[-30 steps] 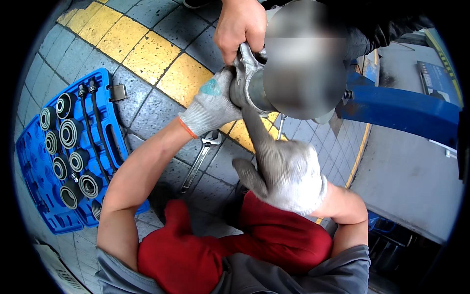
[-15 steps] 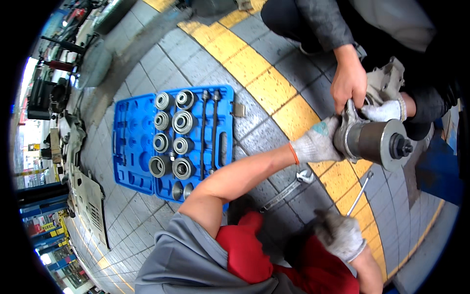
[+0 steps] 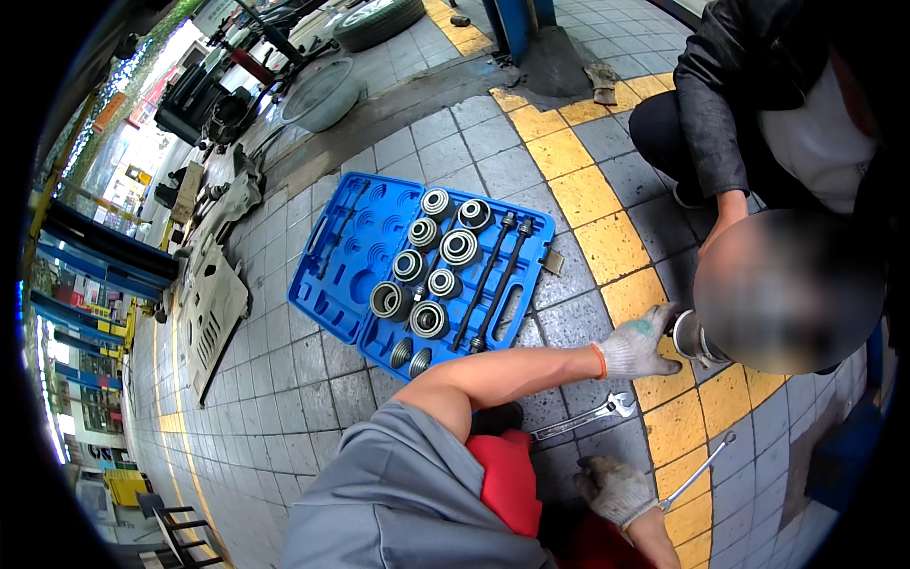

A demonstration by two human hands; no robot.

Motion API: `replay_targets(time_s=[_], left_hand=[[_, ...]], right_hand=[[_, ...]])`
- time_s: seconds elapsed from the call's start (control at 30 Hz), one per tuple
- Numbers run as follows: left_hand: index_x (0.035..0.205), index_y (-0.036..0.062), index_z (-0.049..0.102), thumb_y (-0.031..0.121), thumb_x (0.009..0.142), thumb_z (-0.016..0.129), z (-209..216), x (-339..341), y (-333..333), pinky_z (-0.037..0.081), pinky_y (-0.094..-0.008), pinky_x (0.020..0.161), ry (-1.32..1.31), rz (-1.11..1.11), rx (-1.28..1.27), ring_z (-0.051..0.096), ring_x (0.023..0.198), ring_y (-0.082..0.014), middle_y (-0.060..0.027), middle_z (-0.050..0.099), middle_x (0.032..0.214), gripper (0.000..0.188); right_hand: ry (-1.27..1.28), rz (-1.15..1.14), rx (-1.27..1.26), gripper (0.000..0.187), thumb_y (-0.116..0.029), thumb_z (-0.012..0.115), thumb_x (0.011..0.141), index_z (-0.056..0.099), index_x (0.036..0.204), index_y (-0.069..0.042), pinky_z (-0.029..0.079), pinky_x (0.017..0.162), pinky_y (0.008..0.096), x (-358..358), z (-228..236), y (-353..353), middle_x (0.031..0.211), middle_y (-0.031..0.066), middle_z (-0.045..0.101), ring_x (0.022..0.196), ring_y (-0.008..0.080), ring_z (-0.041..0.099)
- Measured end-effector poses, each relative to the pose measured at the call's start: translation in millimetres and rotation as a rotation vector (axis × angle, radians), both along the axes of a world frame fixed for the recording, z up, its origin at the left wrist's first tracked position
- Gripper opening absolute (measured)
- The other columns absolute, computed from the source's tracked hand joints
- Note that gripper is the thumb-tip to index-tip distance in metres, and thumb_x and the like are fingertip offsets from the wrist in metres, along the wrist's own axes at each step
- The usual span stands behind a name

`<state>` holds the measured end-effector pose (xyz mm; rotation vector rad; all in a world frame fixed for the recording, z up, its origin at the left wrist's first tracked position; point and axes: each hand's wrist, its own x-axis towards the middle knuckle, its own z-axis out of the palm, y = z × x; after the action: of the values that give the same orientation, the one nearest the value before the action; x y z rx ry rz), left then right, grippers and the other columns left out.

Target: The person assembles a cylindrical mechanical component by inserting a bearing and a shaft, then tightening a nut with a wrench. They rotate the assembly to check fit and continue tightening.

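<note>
My left hand [image 3: 640,347], in a pale knit glove, reaches out with thumb and fingers apart. Its fingertips are at the near end of a metal cylindrical part [image 3: 694,338]; whether they touch it, I cannot tell. A blurred patch hides most of that part. Lower down, my right hand [image 3: 616,489], in a dirty glove, hangs open above my red-clad leg with nothing in it. An adjustable wrench [image 3: 586,417] lies on the tiles between my hands. Just right of my right hand lies a slim long-handled wrench [image 3: 700,470].
A blue tool case [image 3: 379,334] lies open with several stepped metal rings and two black threaded rods [image 3: 493,275]. A co-worker's bare hand [image 3: 726,220] is at the right. A grey basin [image 3: 322,98], a tyre [image 3: 381,27] and a perforated panel [image 3: 210,318] are farther off.
The view has swung so the case and floor appear farther right. My left hand has loosened from around the metal part to its end. The co-worker's head region now covers much of the part.
</note>
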<state>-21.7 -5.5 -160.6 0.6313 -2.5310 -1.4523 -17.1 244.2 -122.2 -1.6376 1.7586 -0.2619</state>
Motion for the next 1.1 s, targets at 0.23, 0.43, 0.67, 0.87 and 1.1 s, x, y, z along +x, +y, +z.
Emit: replay_targets(time_s=[0.23,0.43,0.67,0.87,1.1], left_hand=[[0.131,0.0016,0.060,0.044,0.080,0.075,-24,25,16,0.053,-0.0488,0.096,-0.342,-0.167,-0.086,0.065,0.113,-0.0431,-0.0264,0.061,0.128,0.068],[0.129,0.0036,0.062,0.048,0.082,0.076,-27,19,21,0.053,-0.0474,0.097,-0.390,-0.386,-0.149,0.065,0.116,-0.0413,-0.0248,0.065,0.124,0.067],[0.130,0.0038,0.062,0.048,0.087,0.073,-40,13,10,0.054,-0.0434,0.096,-0.332,-0.317,-0.075,0.070,0.110,-0.0362,-0.0229,0.071,0.118,0.063],[0.131,0.0034,0.061,0.052,0.089,0.071,-30,6,1,0.054,-0.0425,0.096,-0.396,-0.221,-0.078,0.070,0.110,-0.0336,-0.0220,0.069,0.120,0.065],[0.129,0.0005,0.063,0.044,0.096,0.066,-27,22,-23,0.053,-0.0427,0.101,-0.399,-0.078,-0.030,0.069,0.113,-0.0340,-0.0221,0.069,0.126,0.055]], right_hand=[[0.003,0.060,-0.044,0.035,-0.037,0.066,0.094,0.071,0.113,-0.008,0.059,0.083,0.0463,8,3,-6,0.098,0.0174,0.073,0.090,0.0358,0.072],[0.006,0.044,-0.127,0.030,-0.034,0.067,0.093,0.070,0.108,-0.008,0.059,0.076,0.0472,8,-2,-9,0.091,0.0168,0.072,0.083,0.0355,0.072],[0.027,0.017,-0.143,0.025,-0.032,0.068,0.092,0.067,0.100,-0.008,0.057,0.068,0.0463,6,-4,-11,0.084,0.0149,0.069,0.076,0.0351,0.070],[-0.018,0.027,-0.012,0.028,-0.034,0.064,0.095,0.067,0.102,-0.007,0.056,0.074,0.0475,8,-3,-14,0.089,0.0172,0.068,0.082,0.0367,0.070],[-0.067,0.022,0.075,0.034,-0.037,0.061,0.097,0.067,0.109,-0.006,0.056,0.081,0.0476,13,-4,-22,0.095,0.0193,0.070,0.090,0.0378,0.070]])
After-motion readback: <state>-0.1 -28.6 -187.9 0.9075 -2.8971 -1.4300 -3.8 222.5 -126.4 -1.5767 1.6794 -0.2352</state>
